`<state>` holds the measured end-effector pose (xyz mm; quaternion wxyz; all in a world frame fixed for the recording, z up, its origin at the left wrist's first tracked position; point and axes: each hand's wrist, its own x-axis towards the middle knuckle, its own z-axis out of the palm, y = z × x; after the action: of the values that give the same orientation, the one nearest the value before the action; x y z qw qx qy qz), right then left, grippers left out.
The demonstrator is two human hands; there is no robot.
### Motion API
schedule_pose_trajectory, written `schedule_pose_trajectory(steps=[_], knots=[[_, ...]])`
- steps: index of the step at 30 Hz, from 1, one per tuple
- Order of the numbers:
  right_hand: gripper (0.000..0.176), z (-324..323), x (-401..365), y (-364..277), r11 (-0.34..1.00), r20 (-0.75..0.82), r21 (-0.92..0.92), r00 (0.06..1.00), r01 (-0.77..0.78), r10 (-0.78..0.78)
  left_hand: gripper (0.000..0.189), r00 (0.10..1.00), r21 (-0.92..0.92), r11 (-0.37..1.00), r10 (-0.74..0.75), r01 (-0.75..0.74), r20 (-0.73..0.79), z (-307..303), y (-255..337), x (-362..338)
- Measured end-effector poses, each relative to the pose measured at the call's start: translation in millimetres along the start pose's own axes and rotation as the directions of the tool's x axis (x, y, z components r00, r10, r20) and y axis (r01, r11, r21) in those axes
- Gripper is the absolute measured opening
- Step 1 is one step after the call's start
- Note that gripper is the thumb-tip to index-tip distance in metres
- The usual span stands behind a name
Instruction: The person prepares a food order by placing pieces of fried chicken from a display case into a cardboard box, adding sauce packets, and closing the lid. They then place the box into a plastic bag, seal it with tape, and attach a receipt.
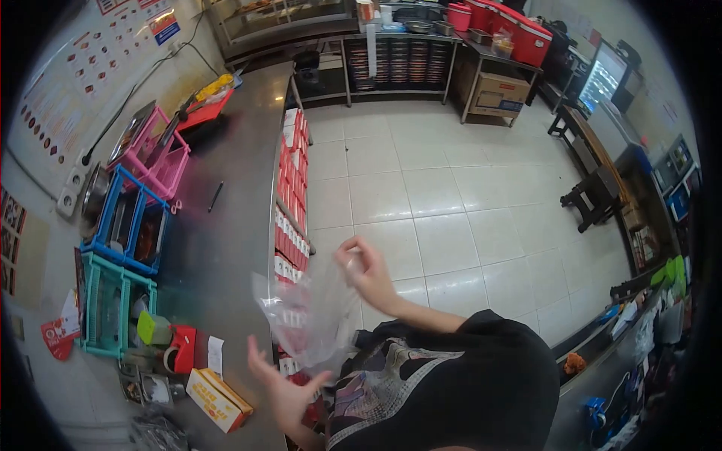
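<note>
A clear plastic bag (312,319) hangs loose in front of my body, beside the edge of the steel counter (226,248). My right hand (365,274) pinches the bag's upper right side between thumb and fingers. Lower down, my left hand (284,391) is open, thumb and fingers spread, just below the bag. To the left of that hand, a yellow and white printed box (214,402) lies on the counter.
Teal (101,301), blue (124,222) and pink (162,161) baskets line the wall. A red tape dispenser (180,349) and a black pen (216,197) lie on the counter. Red and white boxes (289,180) fill the shelf underneath. A dark stool (594,195) stands on the tiled floor.
</note>
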<state>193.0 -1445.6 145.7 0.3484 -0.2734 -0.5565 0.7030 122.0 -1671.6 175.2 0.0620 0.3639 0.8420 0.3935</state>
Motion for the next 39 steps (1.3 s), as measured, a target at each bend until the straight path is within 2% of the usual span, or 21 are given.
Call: schedule_pose_trajectory(steps=[5, 7, 9, 11, 13, 14, 16, 17, 18, 19, 21, 22, 24, 25, 29, 31, 32, 33, 34, 36, 39], knots=[[0.011, 50.5, -43.3, -4.0, 0.829, 0.528, -0.288, 0.802, 0.480, -0.280, 0.057, 0.975, 0.245, 0.970, 0.045, 0.009, -0.216, 58.2, 10.2, 20.8], [0.021, 49.2, -37.1, 5.3, 0.604, 0.670, -0.342, 0.638, 0.719, -0.380, 0.032, 0.936, -0.143, 0.984, -0.151, 0.110, -0.317, 38.5, -7.5, 12.5], [0.031, 43.4, -17.2, 11.9, 0.539, 0.662, -0.579, 0.738, 0.612, -0.127, 0.028, 0.839, -0.218, 0.964, -0.245, 0.155, -0.487, 16.8, -13.3, -5.2], [0.014, 52.6, 8.7, 27.9, 0.451, 0.627, -0.573, 0.720, 0.685, -0.297, 0.037, 0.776, -0.495, 0.827, -0.489, 0.267, -0.397, 8.1, -32.7, -33.0], [0.011, 62.0, 21.9, 41.2, 0.679, 0.573, -0.452, 0.772, 0.578, -0.276, 0.026, 0.766, -0.288, 0.907, -0.416, 0.307, -0.491, 13.4, -35.3, -53.3], [0.008, 70.3, 23.6, 34.7, 0.928, 0.605, -0.282, 0.796, 0.243, -0.024, 0.017, 0.827, -0.058, 0.959, -0.270, 0.278, -0.493, 14.7, -39.0, -59.2], [0.008, 73.2, 34.0, 27.4, 0.813, 0.755, -0.262, 0.415, -0.521, 0.509, 0.014, 0.795, 0.104, 0.913, -0.282, 0.394, -0.537, 10.9, -65.9, -87.0], [0.008, 80.6, 29.9, 27.5, 0.803, 0.758, -0.280, 0.392, -0.526, 0.521, 0.013, 0.672, 0.059, 0.870, -0.334, 0.490, -0.661, 5.5, -88.2, -100.8], [0.011, 87.5, 25.6, 27.9, 0.789, 0.834, -0.465, 0.099, -0.402, 0.542, 0.014, 0.533, 0.004, 0.822, -0.365, 0.569, -0.763, -2.5, -101.9, -113.2], [0.014, 95.1, 20.5, 28.8, 0.777, 0.808, -0.589, -0.194, -0.223, 0.557, 0.019, 0.373, -0.499, 0.745, -0.659, 0.443, -0.653, -15.8, -100.9, -125.1], [0.014, 106.3, 25.8, 33.5, 0.783, 0.813, -0.580, -0.213, -0.226, 0.541, 0.032, 0.362, -0.965, 0.258, -0.904, 0.035, -0.229, -35.8, -96.5, -154.4], [0.015, 111.0, 33.2, 35.7, 0.794, 0.821, -0.566, -0.230, -0.221, 0.522, 0.032, 0.358, -0.969, 0.246, -0.908, 0.037, -0.217, -42.1, -96.4, -170.5], [0.016, 122.2, 52.7, 44.6, 0.819, 0.868, -0.473, -0.012, -0.326, 0.496, 0.042, 0.822, -0.913, 0.158, -0.510, 0.377, 0.251, -54.1, -102.2, -198.6], [0.013, 134.7, 51.8, 47.2, 0.809, 0.865, -0.425, 0.080, -0.407, 0.495, 0.053, 0.810, -0.878, 0.160, -0.488, 0.450, 0.326, -63.6, -99.0, -206.0], [0.013, 186.2, 12.0, 51.9, 0.569, 0.710, -0.240, 0.258, -0.786, 0.656, 0.049, 0.765, -0.990, 0.010, -0.634, -0.144, -0.118, -90.0, -127.6, -225.7], [0.013, 204.9, -1.4, 56.9, 0.621, 0.790, -0.268, 0.201, -0.736, 0.579, 0.043, 0.651, -0.992, 0.125, -0.755, 0.022, -0.081, -99.7, -158.9, -243.6], [0.012, 212.3, -10.5, 58.5, 0.670, 0.853, -0.295, 0.128, -0.682, 0.505, 0.036, 0.509, -0.958, 0.203, -0.857, 0.201, -0.075, -105.8, -176.2, -253.4], [0.010, 220.6, -21.1, 55.4, 0.769, 0.875, -0.351, 0.105, -0.534, 0.473, 0.027, 0.599, -0.485, 0.490, -0.796, 0.724, 0.090, -131.3, -185.4, -238.8], [0.009, 227.3, -34.7, 53.2, 0.774, 0.889, -0.410, -0.022, -0.482, 0.457, 0.027, 0.601, -0.489, 0.488, -0.794, 0.723, 0.096, -140.8, -172.4, -226.8], [0.009, 243.3, -65.0, 47.2, 0.765, 0.826, -0.561, -0.285, -0.318, 0.487, 0.033, 0.506, 0.124, 0.528, -0.683, 0.840, -0.527, -145.8, -150.5, -198.0], [0.025, 260.4, -87.7, 50.0, 0.752, 0.788, -0.587, -0.424, -0.299, 0.446, 0.044, 0.396, 0.190, 0.377, -0.604, 0.906, -0.691, -150.8, -182.9, -236.2]])
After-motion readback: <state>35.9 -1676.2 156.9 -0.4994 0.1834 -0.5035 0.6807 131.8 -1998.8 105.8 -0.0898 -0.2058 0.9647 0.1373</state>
